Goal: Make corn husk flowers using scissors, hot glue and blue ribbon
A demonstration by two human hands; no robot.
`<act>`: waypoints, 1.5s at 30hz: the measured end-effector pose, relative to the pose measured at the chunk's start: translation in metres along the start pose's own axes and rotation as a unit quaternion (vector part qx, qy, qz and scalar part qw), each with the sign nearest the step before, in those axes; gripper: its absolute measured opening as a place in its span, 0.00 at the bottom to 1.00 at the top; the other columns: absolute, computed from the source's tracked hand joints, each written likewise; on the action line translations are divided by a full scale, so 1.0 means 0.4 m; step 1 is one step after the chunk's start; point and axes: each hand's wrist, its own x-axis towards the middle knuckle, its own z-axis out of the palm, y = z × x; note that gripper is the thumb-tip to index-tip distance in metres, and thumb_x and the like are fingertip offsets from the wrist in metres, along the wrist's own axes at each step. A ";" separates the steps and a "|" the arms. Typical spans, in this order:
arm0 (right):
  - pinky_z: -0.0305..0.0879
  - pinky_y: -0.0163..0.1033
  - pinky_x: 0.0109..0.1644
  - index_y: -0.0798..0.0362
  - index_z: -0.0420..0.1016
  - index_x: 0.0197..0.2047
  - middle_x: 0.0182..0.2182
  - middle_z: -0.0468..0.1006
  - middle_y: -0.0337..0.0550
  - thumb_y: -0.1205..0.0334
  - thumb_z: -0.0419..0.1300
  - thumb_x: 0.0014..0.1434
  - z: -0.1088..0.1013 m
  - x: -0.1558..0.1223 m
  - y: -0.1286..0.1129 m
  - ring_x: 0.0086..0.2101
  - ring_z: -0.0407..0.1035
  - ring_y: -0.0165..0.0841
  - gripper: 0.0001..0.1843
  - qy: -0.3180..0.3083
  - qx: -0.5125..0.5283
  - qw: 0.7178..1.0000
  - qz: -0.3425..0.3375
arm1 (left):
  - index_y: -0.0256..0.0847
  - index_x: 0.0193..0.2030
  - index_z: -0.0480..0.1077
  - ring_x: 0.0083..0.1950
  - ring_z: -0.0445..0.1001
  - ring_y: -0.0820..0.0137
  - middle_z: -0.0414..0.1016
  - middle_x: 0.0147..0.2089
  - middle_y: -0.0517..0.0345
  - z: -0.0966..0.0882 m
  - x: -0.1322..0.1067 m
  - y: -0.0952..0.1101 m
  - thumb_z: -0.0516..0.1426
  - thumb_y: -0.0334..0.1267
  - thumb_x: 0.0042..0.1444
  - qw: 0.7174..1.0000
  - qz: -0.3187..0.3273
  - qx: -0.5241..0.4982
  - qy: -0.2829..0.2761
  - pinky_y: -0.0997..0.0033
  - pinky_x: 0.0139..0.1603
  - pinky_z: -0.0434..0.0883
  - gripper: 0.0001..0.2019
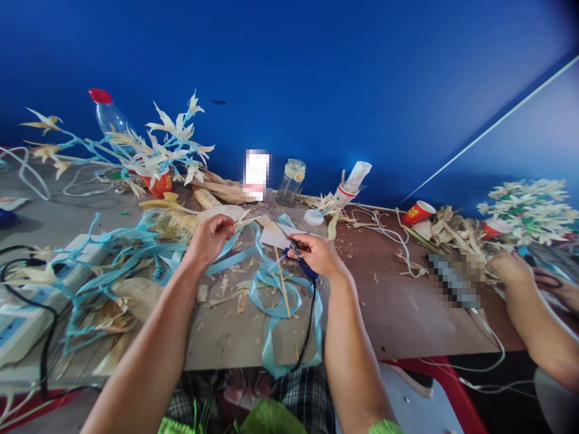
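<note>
My left hand (210,238) is closed in a pinch on a pale corn husk piece (271,234) held above the table. My right hand (318,254) grips small blue-handled scissors (296,250), whose blades touch the husk's edge. A thin wooden stick (283,283) and loops of light blue ribbon (275,286) lie on the table just under both hands. Husk scraps are scattered around them.
Husk flower sprays on blue stems (149,150) lie at the left by a plastic bottle (108,114). A glass jar (290,181), paper cups (418,212), cords and a white power strip (27,313) surround the table (407,313). Another person's hand (511,268) works at the right.
</note>
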 end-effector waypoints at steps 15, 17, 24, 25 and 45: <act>0.59 0.34 0.32 0.55 0.74 0.45 0.19 0.71 0.37 0.55 0.60 0.52 0.152 0.008 -0.089 0.23 0.64 0.30 0.18 0.081 -0.057 0.995 0.029 | 0.39 0.28 0.66 0.27 0.67 0.77 0.70 0.28 0.61 0.047 -0.037 0.024 0.65 0.32 0.42 0.893 -0.140 -0.415 -0.108 0.72 0.34 0.68 0.11; 0.60 0.33 0.30 0.55 0.73 0.44 0.21 0.71 0.37 0.54 0.60 0.53 0.156 0.008 -0.087 0.24 0.65 0.30 0.18 0.087 0.010 0.996 0.009 | 0.39 0.28 0.65 0.27 0.67 0.77 0.69 0.28 0.62 0.050 -0.040 0.028 0.64 0.31 0.42 0.883 -0.151 -0.431 -0.108 0.70 0.35 0.68 0.11; 0.64 0.33 0.34 0.56 0.71 0.43 0.28 0.73 0.40 0.54 0.63 0.49 0.151 0.002 -0.097 0.29 0.67 0.29 0.20 0.046 0.177 0.983 -0.016 | 0.39 0.29 0.65 0.26 0.65 0.79 0.68 0.27 0.63 0.049 -0.038 0.035 0.64 0.32 0.42 0.901 -0.149 -0.400 -0.084 0.72 0.35 0.67 0.11; 0.64 0.33 0.34 0.56 0.72 0.43 0.28 0.73 0.40 0.53 0.63 0.48 0.147 0.002 -0.100 0.29 0.66 0.29 0.21 0.049 0.196 0.979 -0.006 | 0.39 0.29 0.65 0.26 0.66 0.78 0.69 0.27 0.63 0.047 -0.036 0.032 0.64 0.33 0.42 0.915 -0.138 -0.371 -0.073 0.73 0.34 0.66 0.10; 0.62 0.33 0.32 0.56 0.78 0.46 0.31 0.79 0.42 0.54 0.66 0.46 -0.014 -0.014 -0.032 0.26 0.65 0.28 0.24 -0.030 -0.002 0.999 -0.031 | 0.39 0.30 0.72 0.28 0.66 0.72 0.71 0.25 0.61 -0.033 0.012 -0.014 0.56 0.38 0.46 0.994 0.048 0.099 0.006 0.73 0.32 0.61 0.06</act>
